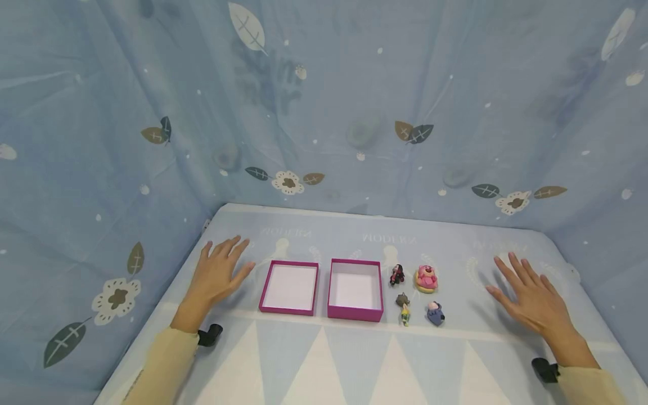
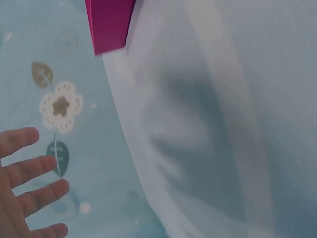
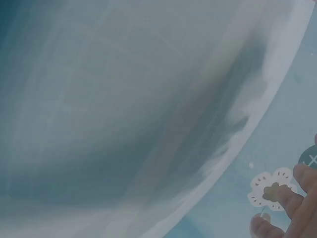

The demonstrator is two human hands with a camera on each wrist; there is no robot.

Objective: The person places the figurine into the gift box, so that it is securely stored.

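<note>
My left hand (image 1: 219,274) hovers over the left part of the table, fingers spread and holding nothing. Beside it lies a shallow magenta-rimmed box lid (image 1: 289,287), its white inside facing up. Right of the lid stands a magenta box (image 1: 355,314) with a white interior. Several small figurines lie just past the box: a dark red-and-black one (image 1: 397,275), a pink bear on a yellow base (image 1: 426,278), a slim brown-haired one in green and yellow (image 1: 403,309), and a blue-grey one (image 1: 435,313). Farther right, my right hand (image 1: 535,301) is held with fingers extended, touching none of them.
A pale blue and white patterned cloth (image 1: 395,365) covers the table. Blue curtains (image 1: 324,101) with leaf and flower prints enclose the back and both sides. Each wrist carries a small black camera mount (image 1: 210,335).
</note>
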